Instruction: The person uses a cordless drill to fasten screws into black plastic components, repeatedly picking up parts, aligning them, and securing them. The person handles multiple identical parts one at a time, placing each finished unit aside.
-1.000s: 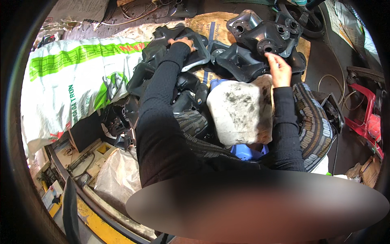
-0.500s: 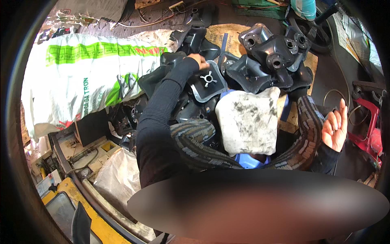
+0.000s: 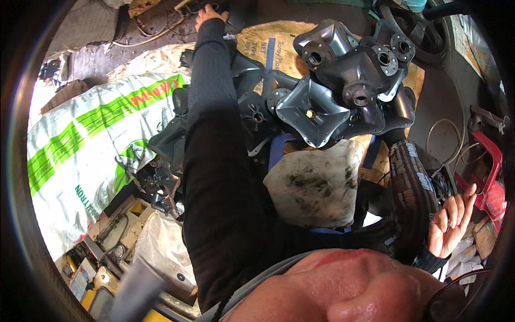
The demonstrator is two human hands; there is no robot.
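My left hand (image 3: 210, 16) is stretched far forward at the top of the view. Its thumb and fingers close on the edge of a black part (image 3: 236, 20), only partly seen. My right hand (image 3: 452, 222) is raised at the right, palm showing, index finger extended, the other fingers loosely bent and nothing in it. Between the hands lies a heap of black flared, four-cornered parts with round bolt-hole flanges. One part (image 3: 311, 112) faces up with a hole in its middle; another (image 3: 365, 72) lies on top of the heap, its flange toward me. My left forearm hides several others.
A white sack with green bands (image 3: 102, 123) lies to the left. Brown paper sheeting (image 3: 287, 40) is under the heap. A stained white cloth (image 3: 316, 182) lies in front of me. A red metal frame (image 3: 485, 177) and a thin looped cable (image 3: 445, 121) are at the right.
My left hand has left the part on the near side of the heap and reached forward to the far black part. The view has shifted. My right hand stays raised and open.
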